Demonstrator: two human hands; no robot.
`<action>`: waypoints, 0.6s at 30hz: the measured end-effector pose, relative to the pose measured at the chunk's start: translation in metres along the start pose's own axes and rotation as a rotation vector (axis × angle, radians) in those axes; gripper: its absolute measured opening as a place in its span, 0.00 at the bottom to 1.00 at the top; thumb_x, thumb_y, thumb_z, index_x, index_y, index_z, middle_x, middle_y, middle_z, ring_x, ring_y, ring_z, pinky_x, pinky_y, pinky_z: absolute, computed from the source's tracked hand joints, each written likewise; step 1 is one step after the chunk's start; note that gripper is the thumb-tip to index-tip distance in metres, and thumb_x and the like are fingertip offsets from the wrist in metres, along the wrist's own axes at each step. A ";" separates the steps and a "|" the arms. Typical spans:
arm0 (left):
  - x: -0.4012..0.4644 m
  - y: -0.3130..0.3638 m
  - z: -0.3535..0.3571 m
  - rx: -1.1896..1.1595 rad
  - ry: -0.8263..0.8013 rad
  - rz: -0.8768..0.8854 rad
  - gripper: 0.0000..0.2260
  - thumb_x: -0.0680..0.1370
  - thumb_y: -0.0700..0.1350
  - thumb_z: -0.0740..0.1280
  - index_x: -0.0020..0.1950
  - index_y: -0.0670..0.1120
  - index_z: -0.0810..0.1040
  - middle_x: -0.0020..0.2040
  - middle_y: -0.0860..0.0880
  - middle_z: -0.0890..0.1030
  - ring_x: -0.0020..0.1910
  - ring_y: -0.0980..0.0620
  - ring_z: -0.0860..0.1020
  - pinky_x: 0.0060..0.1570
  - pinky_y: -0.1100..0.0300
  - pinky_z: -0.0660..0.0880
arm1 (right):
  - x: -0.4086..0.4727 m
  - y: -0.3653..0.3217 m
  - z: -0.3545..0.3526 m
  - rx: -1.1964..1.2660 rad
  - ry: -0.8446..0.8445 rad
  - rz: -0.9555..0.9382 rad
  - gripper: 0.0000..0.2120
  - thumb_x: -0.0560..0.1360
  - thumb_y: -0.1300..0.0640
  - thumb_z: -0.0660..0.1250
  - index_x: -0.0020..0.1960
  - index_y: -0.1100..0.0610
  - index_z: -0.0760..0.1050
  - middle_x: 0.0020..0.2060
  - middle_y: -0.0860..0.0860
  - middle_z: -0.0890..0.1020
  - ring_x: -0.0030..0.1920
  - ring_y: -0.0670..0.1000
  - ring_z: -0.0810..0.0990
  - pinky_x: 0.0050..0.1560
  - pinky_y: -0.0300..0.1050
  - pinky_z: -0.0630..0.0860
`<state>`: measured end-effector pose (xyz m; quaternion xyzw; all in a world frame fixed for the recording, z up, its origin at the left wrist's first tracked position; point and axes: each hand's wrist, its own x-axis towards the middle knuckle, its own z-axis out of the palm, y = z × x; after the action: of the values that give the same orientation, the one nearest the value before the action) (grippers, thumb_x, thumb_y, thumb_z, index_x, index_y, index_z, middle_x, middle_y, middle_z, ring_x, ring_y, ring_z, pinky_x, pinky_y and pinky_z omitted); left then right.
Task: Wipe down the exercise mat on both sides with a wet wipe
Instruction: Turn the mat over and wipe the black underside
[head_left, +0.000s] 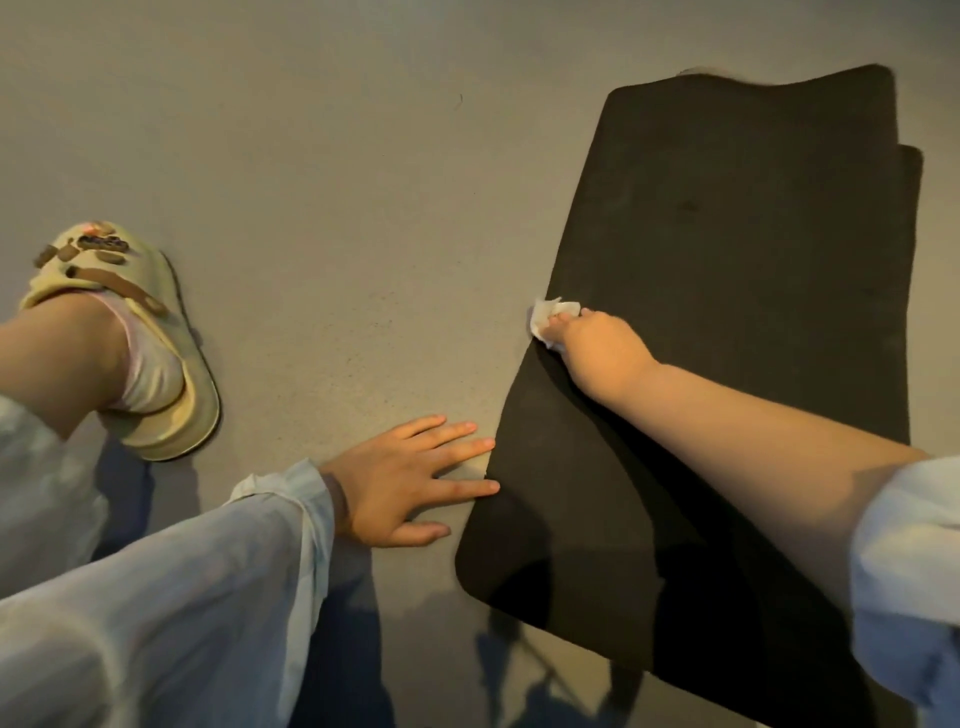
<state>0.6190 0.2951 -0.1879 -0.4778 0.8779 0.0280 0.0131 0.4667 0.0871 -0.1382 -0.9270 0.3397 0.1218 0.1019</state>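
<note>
A black exercise mat (727, 249) lies on the grey floor at the right, its far end folded over a second layer. My right hand (597, 348) grips a crumpled white wet wipe (548, 314) and presses it on the mat's left edge, about halfway along. My left hand (410, 483) lies flat on the floor with fingers spread. Its fingertips touch the mat's left edge near the front corner.
My left foot in a pale yellow slipper (140, 332) with brown charms stands on the floor at the left. Bare grey floor (337, 182) stretches between the slipper and the mat. Shadows fall across the near floor.
</note>
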 end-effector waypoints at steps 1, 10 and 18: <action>0.001 0.001 0.000 0.005 -0.009 0.001 0.26 0.74 0.61 0.59 0.71 0.57 0.67 0.71 0.43 0.69 0.69 0.41 0.68 0.65 0.42 0.60 | -0.007 -0.003 0.002 -0.008 -0.032 -0.017 0.16 0.80 0.62 0.55 0.65 0.59 0.72 0.60 0.58 0.75 0.60 0.59 0.73 0.54 0.46 0.69; -0.003 0.003 0.003 -0.063 -0.013 -0.042 0.26 0.75 0.60 0.59 0.71 0.53 0.68 0.71 0.43 0.69 0.70 0.43 0.66 0.67 0.44 0.56 | -0.089 -0.027 0.009 0.214 -0.176 -0.364 0.13 0.81 0.56 0.58 0.61 0.54 0.76 0.53 0.52 0.81 0.54 0.53 0.77 0.56 0.44 0.70; 0.061 0.027 -0.047 -0.686 0.428 -0.436 0.30 0.74 0.54 0.67 0.73 0.58 0.58 0.75 0.54 0.54 0.73 0.53 0.56 0.70 0.60 0.56 | -0.095 -0.003 -0.005 0.385 0.152 -0.052 0.07 0.76 0.54 0.66 0.53 0.55 0.76 0.44 0.49 0.79 0.50 0.53 0.75 0.48 0.45 0.69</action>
<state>0.5634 0.2558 -0.1432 -0.6232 0.6799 0.2142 -0.3218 0.3993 0.1453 -0.1047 -0.9055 0.3391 -0.0183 0.2544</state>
